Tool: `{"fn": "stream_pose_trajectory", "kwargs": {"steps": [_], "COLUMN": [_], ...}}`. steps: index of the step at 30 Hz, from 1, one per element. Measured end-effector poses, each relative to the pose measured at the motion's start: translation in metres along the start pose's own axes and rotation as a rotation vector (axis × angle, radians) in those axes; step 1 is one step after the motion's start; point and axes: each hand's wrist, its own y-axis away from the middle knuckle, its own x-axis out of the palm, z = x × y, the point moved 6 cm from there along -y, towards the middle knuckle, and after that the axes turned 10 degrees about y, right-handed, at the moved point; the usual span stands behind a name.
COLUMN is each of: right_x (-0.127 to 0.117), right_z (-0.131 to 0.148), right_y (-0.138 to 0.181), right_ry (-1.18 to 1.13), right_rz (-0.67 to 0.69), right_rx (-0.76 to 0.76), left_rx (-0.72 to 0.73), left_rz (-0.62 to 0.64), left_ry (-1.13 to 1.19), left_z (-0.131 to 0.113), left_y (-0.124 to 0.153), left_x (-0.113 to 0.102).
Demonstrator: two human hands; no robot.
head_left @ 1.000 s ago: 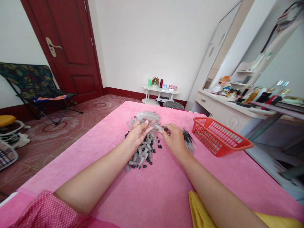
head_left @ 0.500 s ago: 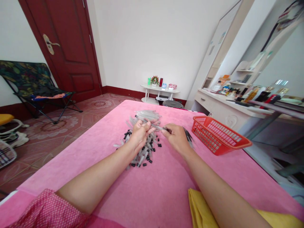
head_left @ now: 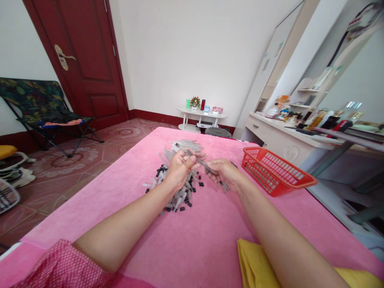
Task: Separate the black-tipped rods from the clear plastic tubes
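Both my hands meet over the middle of the pink cloth. My left hand (head_left: 180,166) is closed around a slim pen (head_left: 202,162), grey and translucent with a dark end. My right hand (head_left: 223,173) pinches the pen's near end, its fingertips partly hiding it. Below and around my left hand spreads a pile of translucent pen caps and small black plugs (head_left: 182,198). Behind it lies a bundle of long clear pen barrels (head_left: 189,143). Several thin dark-tipped pieces (head_left: 223,186) show under my right hand, mostly covered by it.
A red plastic basket (head_left: 277,172) stands at the table's right side. Folded yellow cloth (head_left: 255,262) lies near my right forearm. Beyond the pink-covered table (head_left: 120,192) are a folding chair (head_left: 45,108), a dressing table with bottles (head_left: 282,130), and a small white stand (head_left: 201,114).
My right hand has turned and shifted slightly lower, now gripping the pen's near end more closely. The pen is tilted more steeply. My left hand stays nearly in place.
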Motion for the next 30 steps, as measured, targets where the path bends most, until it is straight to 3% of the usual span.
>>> {"fn": "stream_pose_trajectory", "kwargs": {"steps": [4,8,12,14,16,19,21,23,26,30], "right_x": [-0.004,-0.032,-0.101,-0.141,-0.173,-0.205,-0.214,-0.213,-0.198,-0.174], "right_z": [0.012,0.019,0.03,0.028,0.016,-0.011,-0.024,-0.026,-0.015,-0.003], "right_y": [-0.001,0.002,0.023,0.042,0.056,0.064,0.064,0.063,0.058,0.045], "right_ry": [0.442,0.673,0.909,1.051,1.129,1.177,1.188,1.195,1.171,1.084], "right_rz": [-0.097,-0.256,-0.679,-0.919,-1.019,-0.98,-0.948,-0.969,-0.999,-0.895], "right_rx": [-0.263,-0.319,-0.149,0.061,0.273,0.515,0.588,0.554,0.392,0.231], "left_rx": [-0.041,-0.117,-0.092,-0.062,-0.033,0.011,0.069,0.116,0.143,0.063], "left_rz": [-0.01,-0.028,-0.128,-0.178,-0.229,-0.314,-0.352,-0.361,-0.25,-0.114], "left_ry": [-0.078,-0.206,-0.292,-0.349,-0.389,-0.442,-0.517,-0.65,-1.026,-1.481], "left_z": [0.007,0.006,-0.009,-0.017,-0.025,-0.035,-0.043,-0.051,-0.059,-0.062], "left_y": [-0.001,-0.006,-0.015,-0.02,-0.023,-0.029,-0.034,-0.04,-0.047,-0.049], "left_x": [0.0,-0.005,-0.021,-0.031,-0.042,-0.061,-0.077,-0.093,-0.113,-0.132]}}
